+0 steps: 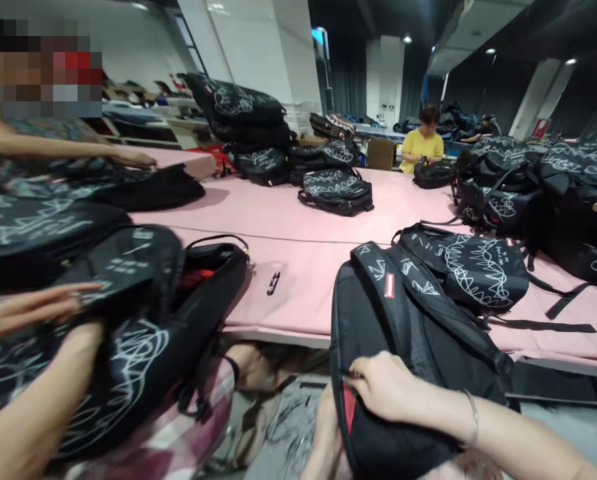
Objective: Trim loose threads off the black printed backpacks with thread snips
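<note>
A black backpack point(368, 307) leans on the table's front edge, its shoulder straps and a small red-and-white label facing me. My right hand point(386, 387), with a thin bracelet at the wrist, is closed in a pinch at the bag's left side. Red lining point(349, 408) shows through a slit just below those fingers; whether they hold a zipper pull I cannot make out. Lower down, my left hand point(327, 427) grips the same side edge, its fingertips partly hidden by the bag. Behind lies another black backpack point(478, 270) with white scribble print.
On the pink table point(278, 230) lie a small black tool point(273, 284) and a single backpack point(336, 192). Backpack stacks stand at the back point(258, 133) and right point(578, 200). At left, a co-worker's hands reach into an open backpack point(143, 347). A person in yellow point(422, 148) works beyond.
</note>
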{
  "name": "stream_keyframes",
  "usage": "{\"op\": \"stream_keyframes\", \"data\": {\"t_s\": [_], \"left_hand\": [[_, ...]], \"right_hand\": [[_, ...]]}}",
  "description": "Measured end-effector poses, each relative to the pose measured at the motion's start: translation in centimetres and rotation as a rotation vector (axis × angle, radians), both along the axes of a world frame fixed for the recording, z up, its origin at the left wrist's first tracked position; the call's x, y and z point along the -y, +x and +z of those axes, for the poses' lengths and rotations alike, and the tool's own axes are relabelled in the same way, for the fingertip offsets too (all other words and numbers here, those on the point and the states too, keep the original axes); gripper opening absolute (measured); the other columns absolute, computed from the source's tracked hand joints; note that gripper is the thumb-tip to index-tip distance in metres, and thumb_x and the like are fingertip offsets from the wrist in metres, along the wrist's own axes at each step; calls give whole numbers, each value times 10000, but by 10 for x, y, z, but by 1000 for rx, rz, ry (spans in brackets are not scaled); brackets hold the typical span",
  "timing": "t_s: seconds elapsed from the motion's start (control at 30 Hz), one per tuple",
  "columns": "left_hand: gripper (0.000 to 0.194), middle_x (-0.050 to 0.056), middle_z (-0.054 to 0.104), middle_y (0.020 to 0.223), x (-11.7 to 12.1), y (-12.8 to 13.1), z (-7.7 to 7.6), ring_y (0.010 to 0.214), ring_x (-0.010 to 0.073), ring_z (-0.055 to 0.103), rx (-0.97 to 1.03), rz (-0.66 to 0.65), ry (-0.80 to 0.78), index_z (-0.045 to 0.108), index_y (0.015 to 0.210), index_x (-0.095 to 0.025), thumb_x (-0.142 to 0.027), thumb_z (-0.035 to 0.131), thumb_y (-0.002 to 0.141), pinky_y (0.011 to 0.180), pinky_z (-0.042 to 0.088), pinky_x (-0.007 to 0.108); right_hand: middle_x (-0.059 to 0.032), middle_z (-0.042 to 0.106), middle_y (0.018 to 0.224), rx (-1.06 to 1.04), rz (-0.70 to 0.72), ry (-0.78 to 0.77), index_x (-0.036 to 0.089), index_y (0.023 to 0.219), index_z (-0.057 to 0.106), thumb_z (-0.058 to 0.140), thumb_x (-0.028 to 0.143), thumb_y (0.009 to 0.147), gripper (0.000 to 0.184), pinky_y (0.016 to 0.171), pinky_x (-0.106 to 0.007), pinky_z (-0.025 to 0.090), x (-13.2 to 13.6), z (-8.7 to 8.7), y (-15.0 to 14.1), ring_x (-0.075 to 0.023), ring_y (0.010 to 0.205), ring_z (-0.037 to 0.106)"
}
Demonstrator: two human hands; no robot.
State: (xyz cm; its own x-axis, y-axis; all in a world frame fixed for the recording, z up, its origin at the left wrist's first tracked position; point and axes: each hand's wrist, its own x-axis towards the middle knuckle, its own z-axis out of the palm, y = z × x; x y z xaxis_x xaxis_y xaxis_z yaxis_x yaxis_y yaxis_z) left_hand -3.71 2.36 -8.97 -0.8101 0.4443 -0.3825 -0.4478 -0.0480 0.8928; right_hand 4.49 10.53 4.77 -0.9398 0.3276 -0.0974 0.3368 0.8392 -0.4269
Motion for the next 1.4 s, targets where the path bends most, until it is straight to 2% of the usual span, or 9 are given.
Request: {"op": "stream_keyframes", "data": {"t_s": [0.1, 0.17, 0.23, 0.33, 0.43, 0.53, 0.73, 1.0, 1.4], "left_hand": [[366, 84, 667, 939, 11, -27, -3, 919, 248, 591, -147, 44, -58, 650, 881, -150, -421, 645, 635, 796, 479, 353], [451, 93, 659, 998, 16, -44, 2, 913, 229, 600, -242, 42, -77, 613, 1017, -158, -445, 603, 669, 813, 475, 354], [480, 96, 670, 965, 17, -56, 11, 856, 220, 620, -331, -5, -87, 602, 1047, -149, -450, 599, 673, 796, 486, 354], [430, 70, 683, 881, 9, -64, 24, 819, 209, 625, -461, -103, -108, 634, 982, -153, -420, 637, 645, 778, 494, 332], [371, 45, 670, 822, 1, -64, 32, 762, 195, 617, -582, -191, -134, 651, 937, -175, -399, 643, 641, 735, 493, 321], [256, 30, 650, 798, -1, -61, 37, 725, 188, 591, -698, -227, -181, 667, 839, -208, -378, 641, 649, 706, 471, 315], [106, 12, 582, 695, -3, -60, 40, 709, 190, 518, -810, -229, -257, 596, 659, -218, -302, 558, 712, 710, 402, 308], [229, -41, 401, 560, -16, -55, 21, 501, 119, 399, -692, -181, -195, 447, 647, -196, -361, 388, 793, 466, 328, 219], [134, -15, 512, 640, -19, -52, 36, 657, 155, 457, -688, -170, -207, 525, 608, -198, -282, 504, 711, 636, 335, 260]], "right_hand": [[-61, 696, 723, 2, -90, -307, 152, 749, 631, 385, 220, 868, 281, 632, -218, 434, -16, -20, -20, -161, 703, 656], [-56, 688, 725, -53, -157, -330, 145, 795, 614, 395, 218, 869, 243, 644, -220, 423, -20, -27, -30, -158, 705, 647], [-77, 679, 791, -126, -224, -248, 130, 925, 573, 437, 264, 864, 201, 664, -245, 422, -21, -28, -38, -180, 740, 638], [-122, 642, 928, -201, -277, -68, 101, 1082, 475, 434, 283, 877, 277, 705, -283, 424, -26, -24, -44, -209, 824, 616], [-119, 608, 944, -177, -257, 116, 115, 1044, 499, 408, 218, 891, 206, 754, -300, 417, -37, -25, -46, -212, 877, 582], [-90, 584, 925, -116, -212, 212, 152, 985, 544, 500, 192, 848, 150, 760, -285, 416, -46, -32, -43, -205, 890, 561], [-65, 569, 894, -17, -106, 271, 187, 957, 571, 470, 186, 866, 135, 704, -266, 411, -44, -35, -35, -176, 817, 563], [-43, 564, 876, 6, -6, 317, 190, 913, 576, 480, 210, 866, 108, 706, -268, 393, -43, -34, -31, -170, 793, 552], [-47, 557, 860, 1, 35, 399, 184, 868, 566, 430, 183, 879, 136, 680, -287, 384, -40, -35, -34, -189, 807, 542]]}}
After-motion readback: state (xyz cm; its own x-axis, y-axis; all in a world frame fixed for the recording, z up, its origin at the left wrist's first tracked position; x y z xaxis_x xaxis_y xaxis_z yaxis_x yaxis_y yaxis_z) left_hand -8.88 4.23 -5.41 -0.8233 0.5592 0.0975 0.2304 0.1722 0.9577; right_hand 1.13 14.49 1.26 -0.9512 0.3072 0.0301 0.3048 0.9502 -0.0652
